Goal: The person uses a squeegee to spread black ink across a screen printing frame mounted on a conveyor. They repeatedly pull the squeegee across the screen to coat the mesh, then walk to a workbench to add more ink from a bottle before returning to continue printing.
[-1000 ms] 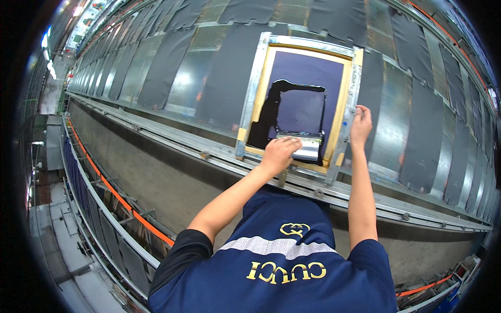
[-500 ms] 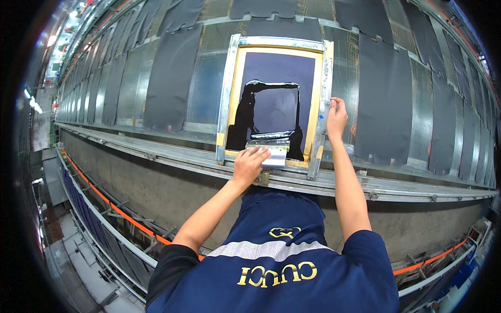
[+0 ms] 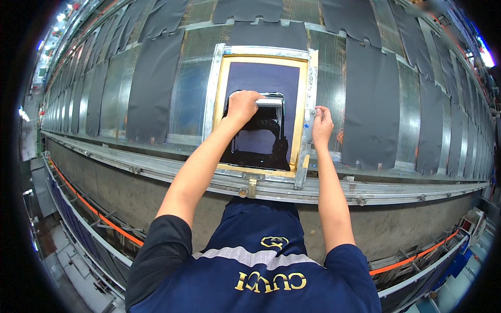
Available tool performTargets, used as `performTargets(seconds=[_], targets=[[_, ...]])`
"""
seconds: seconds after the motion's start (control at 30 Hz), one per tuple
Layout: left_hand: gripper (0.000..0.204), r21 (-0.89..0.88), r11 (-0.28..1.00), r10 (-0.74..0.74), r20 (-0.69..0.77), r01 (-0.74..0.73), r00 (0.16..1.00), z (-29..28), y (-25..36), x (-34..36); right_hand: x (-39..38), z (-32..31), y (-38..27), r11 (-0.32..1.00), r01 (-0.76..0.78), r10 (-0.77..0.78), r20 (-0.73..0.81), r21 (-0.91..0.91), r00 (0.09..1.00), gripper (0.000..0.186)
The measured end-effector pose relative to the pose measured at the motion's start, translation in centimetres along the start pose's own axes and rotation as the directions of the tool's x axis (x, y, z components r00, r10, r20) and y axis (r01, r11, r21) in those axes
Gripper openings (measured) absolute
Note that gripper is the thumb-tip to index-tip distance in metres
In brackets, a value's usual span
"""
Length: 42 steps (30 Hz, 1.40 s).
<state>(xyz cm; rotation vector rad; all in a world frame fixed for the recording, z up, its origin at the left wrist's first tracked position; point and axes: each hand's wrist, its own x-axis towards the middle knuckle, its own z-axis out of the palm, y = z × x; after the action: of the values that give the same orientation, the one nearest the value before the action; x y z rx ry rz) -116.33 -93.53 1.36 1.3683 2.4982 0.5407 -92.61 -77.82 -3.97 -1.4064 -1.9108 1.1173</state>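
Observation:
A screen-printing frame (image 3: 312, 78) with metal bars and a yellow-taped inner border lies on the long table. Glossy black ink (image 3: 257, 143) covers the lower part of its dark purple mesh (image 3: 266, 72). My left hand (image 3: 243, 107) is closed around a silver squeegee (image 3: 270, 102) at the far side of the ink, its blade edge facing the mesh. By the frame's right bar, my right hand (image 3: 322, 128) has its fingers bent and pressed together at the bar's outer edge. What lies between those fingers, if anything, is too small to make out.
Dark fabric panels (image 3: 370, 104) lie in rows on the shiny table, with glassy strips between them. A metal rail (image 3: 156, 172) runs along the near edge, with a small clamp (image 3: 252, 188) below the frame. Orange strips (image 3: 94, 201) line the lower racks.
My left hand has carried the squeegee from the near end of the frame to the far side of the ink. Black ink now covers more of the middle. My right hand stays by the bar.

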Motion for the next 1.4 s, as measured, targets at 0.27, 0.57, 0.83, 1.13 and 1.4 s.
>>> performTargets(seconds=[0.27,0.57,0.83,1.13,1.4], targets=[[0.037,0.033,0.980,0.198,-0.174,-0.195,0.965,2.1,2.0,-14.3,0.3,-0.5,0.3,1.000,-0.020,0.020,-0.005,-0.009,1.000,0.020],[0.033,0.033,0.999,-0.005,-0.097,0.009,0.995,1.1,-0.5,0.4,1.0,-0.1,0.7,1.000,0.031,-0.031,0.010,0.001,0.999,0.021],[0.034,0.039,0.995,0.100,-0.130,-0.096,0.986,3.2,0.4,-12.8,0.2,0.2,1.2,0.999,0.033,-0.033,0.004,0.037,0.999,0.021],[0.047,0.074,0.974,0.222,-0.134,-0.214,0.966,2.0,1.8,-21.5,1.5,0.4,3.2,0.994,0.109,-0.109,-0.033,-0.004,0.993,0.029],[0.049,0.029,0.981,0.193,-0.090,-0.192,0.977,2.7,2.8,-27.7,-6.3,-5.6,4.0,0.992,0.117,-0.121,-0.100,-0.043,0.988,0.041]])
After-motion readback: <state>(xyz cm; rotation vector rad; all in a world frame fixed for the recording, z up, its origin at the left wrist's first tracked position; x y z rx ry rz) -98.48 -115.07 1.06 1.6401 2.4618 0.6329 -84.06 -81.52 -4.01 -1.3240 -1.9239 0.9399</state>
